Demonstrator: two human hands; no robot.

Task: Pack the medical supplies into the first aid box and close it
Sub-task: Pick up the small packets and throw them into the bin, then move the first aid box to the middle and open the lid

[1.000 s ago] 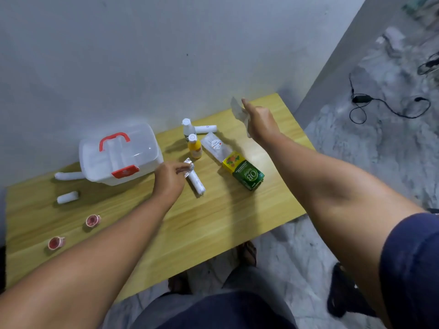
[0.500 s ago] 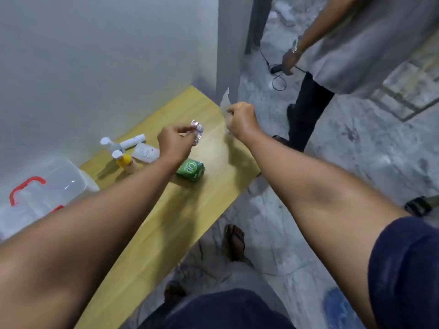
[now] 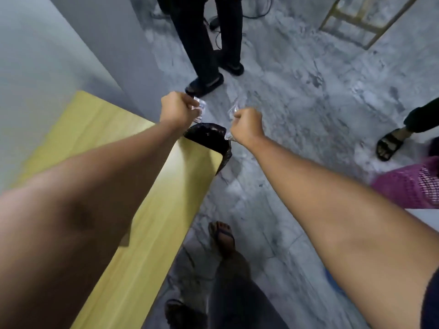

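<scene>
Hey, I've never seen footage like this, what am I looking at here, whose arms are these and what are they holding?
There is no machine: a person wears a camera on the head, looking down, so both bare arms reach out from the bottom. The left hand pinches a clear crinkly wrapper; the right hand grips a second clear plastic wrapper. Both hover over a black bin bag beside the corner of a wooden table. The visible part of the table holds nothing. Other people's feet stand on the grey floor.

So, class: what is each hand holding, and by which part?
Left hand pinches a clear wrapper by its edge; right hand clutches another clear wrapper, mostly enclosed.
</scene>
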